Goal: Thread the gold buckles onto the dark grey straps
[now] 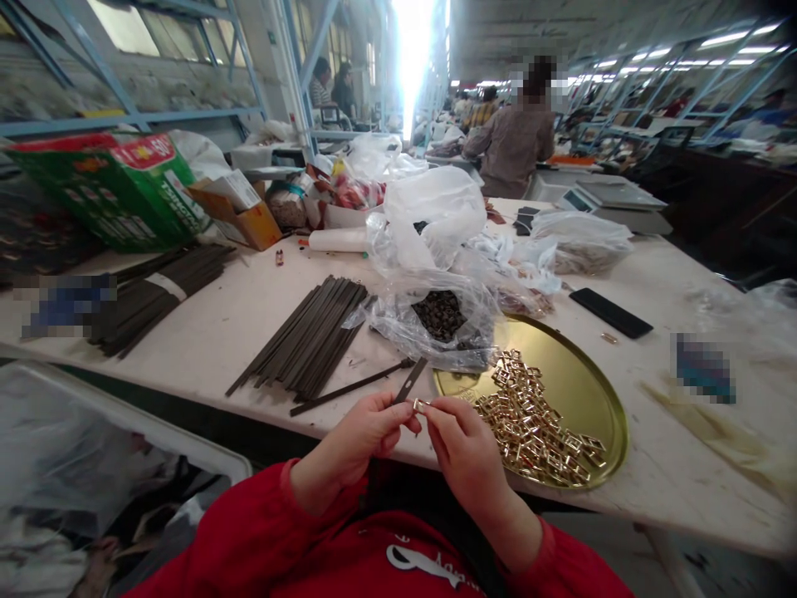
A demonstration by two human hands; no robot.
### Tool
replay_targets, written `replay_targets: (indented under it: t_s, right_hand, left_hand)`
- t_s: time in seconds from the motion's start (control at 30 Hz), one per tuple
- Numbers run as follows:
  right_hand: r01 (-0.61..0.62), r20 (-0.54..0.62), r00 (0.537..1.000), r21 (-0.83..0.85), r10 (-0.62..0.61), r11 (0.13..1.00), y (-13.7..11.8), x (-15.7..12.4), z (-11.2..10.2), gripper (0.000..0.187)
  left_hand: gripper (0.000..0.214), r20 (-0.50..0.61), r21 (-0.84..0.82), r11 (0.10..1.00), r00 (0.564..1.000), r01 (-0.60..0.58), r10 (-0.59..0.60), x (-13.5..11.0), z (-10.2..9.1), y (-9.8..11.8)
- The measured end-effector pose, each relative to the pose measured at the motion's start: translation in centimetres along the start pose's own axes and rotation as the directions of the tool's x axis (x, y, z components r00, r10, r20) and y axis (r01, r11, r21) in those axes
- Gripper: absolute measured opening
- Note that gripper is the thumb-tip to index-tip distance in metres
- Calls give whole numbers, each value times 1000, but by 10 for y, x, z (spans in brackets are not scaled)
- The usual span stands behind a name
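My left hand (367, 428) pinches a dark strap (411, 380) whose slotted end sticks up past the fingers. Close beside it, my right hand (461, 432) holds a small gold buckle (419, 406) between thumb and fingertips, near the strap. Whether the two pieces touch, I cannot tell. A round gold tray (598, 374) to the right carries a heap of gold buckles (535, 423). Left of my hands lies a stack of dark straps (305, 332), with one single strap (349, 388) lying apart in front of it.
A clear plastic bag (398, 324) of small dark pieces (439, 316) stands behind my hands. A black phone-like slab (610, 313) lies to the right. Another strap bundle (168, 291), a green bag (124, 195) and a box (249, 220) are at left. Further back, a person (516, 141) faces away.
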State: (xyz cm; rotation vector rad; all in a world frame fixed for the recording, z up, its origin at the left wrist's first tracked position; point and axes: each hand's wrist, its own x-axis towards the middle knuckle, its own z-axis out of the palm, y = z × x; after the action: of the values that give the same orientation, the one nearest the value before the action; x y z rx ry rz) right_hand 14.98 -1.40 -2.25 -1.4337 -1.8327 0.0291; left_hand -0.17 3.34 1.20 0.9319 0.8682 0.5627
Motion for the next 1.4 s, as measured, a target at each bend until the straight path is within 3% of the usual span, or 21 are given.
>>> replay_targets:
  t_s: [0.1, 0.17, 0.23, 0.27, 0.33, 0.43, 0.57, 0.8, 0.97, 1.17, 1.27, 1.4]
  right_hand:
    - [-19, 9, 1000, 21, 19, 1000, -2, -1, 4, 20]
    - [-66, 17, 998, 134, 64, 989, -5, 0, 5, 20]
    - [-191, 50, 981, 326, 185, 926, -7, 2, 5, 23]
    - [-286, 103, 958, 440, 268, 851, -8, 4, 5, 25]
    - [-487, 285, 870, 627, 402, 609, -8, 8, 4, 26]
    - [-643, 506, 743, 722, 437, 257, -4, 14, 3, 26]
    - [-643, 561, 709, 763, 427, 66, 1, 15, 7, 28]
    - [-631, 575, 679, 775, 457, -37, 0, 10, 13, 28]
    - [-617, 584, 634, 777, 507, -125, -7, 13, 5, 29]
    - [-560, 500, 670, 826, 549, -68, -15, 10, 9, 30]
    - [-550, 481, 653, 832, 586, -70, -13, 9, 8, 26]
    - [-531, 537, 605, 822, 588, -205, -13, 12, -3, 27]
  left_hand:
    - [17, -4, -24, 999, 1000, 31, -31, 2, 0, -1]
    - [13, -15, -6, 1000, 999, 30, -30, 3, -1, -1]
    - [11, -25, 25, 1000, 1000, 15, -14, 4, -4, 0]
    - [12, -28, 51, 999, 1000, 9, -8, 5, -5, 0]
    - [13, -38, 139, 990, 999, 0, 5, 5, -7, 2]
    - [13, -70, 330, 943, 994, -53, 80, 4, -9, 4]
    - [11, -32, 539, 821, 970, -187, 242, 1, -6, 8]
    - [14, -46, 641, 741, 955, -197, 294, 1, -3, 7]
    - [18, -75, 629, 757, 955, -177, 286, 1, -5, 6]
    - [20, -49, 532, 826, 966, -188, 252, -5, 3, 6]
    - [27, -7, 555, 809, 971, -195, 239, -10, 0, 14]
    - [28, 19, 654, 733, 972, -188, 232, -21, -13, 32]
